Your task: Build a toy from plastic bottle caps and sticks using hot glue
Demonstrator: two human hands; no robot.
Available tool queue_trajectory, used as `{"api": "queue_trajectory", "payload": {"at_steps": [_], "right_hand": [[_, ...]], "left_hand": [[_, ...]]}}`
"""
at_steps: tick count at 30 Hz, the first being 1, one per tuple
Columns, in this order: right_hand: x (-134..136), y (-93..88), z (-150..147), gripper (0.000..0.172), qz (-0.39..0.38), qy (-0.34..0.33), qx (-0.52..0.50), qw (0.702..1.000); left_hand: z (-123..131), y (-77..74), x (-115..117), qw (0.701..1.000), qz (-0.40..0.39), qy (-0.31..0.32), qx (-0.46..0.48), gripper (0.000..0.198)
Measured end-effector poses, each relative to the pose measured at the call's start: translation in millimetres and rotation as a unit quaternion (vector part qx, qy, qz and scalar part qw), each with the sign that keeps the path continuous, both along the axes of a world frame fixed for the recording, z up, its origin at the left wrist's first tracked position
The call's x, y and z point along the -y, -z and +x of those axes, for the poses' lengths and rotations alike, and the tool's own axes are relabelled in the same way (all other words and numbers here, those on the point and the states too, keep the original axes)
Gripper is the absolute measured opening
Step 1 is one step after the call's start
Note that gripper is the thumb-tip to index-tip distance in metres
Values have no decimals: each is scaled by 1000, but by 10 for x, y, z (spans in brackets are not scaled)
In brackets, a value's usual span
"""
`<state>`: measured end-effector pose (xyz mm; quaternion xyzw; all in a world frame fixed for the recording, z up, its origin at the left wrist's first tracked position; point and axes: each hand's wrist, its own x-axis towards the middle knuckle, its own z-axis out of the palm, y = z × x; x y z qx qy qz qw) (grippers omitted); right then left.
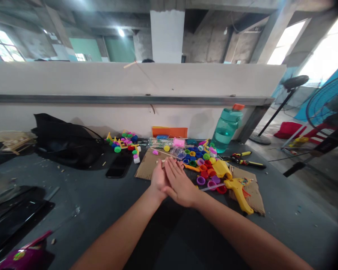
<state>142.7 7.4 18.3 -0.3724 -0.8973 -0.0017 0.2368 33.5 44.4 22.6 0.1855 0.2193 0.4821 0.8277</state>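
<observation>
My left hand [158,179] and my right hand [180,183] are pressed together palm to palm over the near edge of a cardboard piece [145,167]. The right one lies flat across the left, its fingers stretched out. Left fingers are partly covered, but look straight. Whether anything sits between the palms is hidden. Just beyond the fingertips are a thin pale stick and clear plastic [176,150]. To the right spread several small coloured caps [200,180], an orange stick-like piece [191,167] and a yellow glue gun [239,191] with a clear glue stick in it.
Behind stand a teal water bottle [224,129] and an orange box [169,132]. Pliers [245,159] lie at right. On the left are a phone [118,166], small coloured assemblies [125,141], a black bag [63,142] and a purple object [24,257]. A fan [329,105] stands beyond the table.
</observation>
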Motion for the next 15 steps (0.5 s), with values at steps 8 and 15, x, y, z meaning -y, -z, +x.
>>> {"api": "queue_trajectory", "payload": {"at_steps": [8,15], "right_hand": [[203,-48,-118,96,5,-91,22,996],[106,-2,-56,90,-7,-18,-3,1000]], "left_hand": [[-179,-12,-100,999,14,-39,22,71],[-78,-38,-39,999,-44,-23,2,70]]}}
